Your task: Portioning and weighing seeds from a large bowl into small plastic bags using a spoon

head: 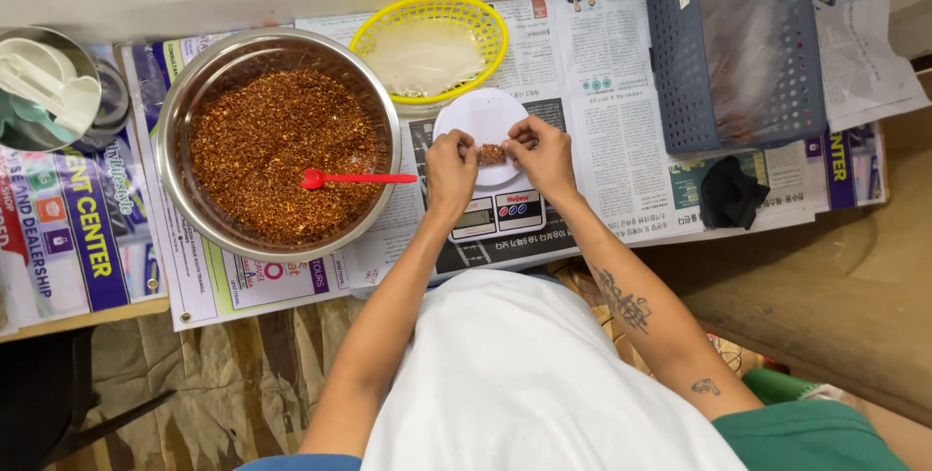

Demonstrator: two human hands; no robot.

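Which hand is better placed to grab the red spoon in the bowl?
Left, probably. The left hand sits beside the steel bowl, near the red spoon handle tip. The right hand is farther off; both pinch the small filled packet.

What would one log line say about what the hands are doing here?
left hand: pinching reddish filling | right hand: pinching same filling | under it: white scale plate | nearby: steel bowl, red spoon

You see a shiny round steel bowl (175, 155) of rust-red flakes with a red plastic spoon (354, 178), a yellow plastic mesh basket (374, 36), a white round scale plate (466, 112), and a blue-grey perforated plastic crate (680, 83) on printed newspaper (621, 141).
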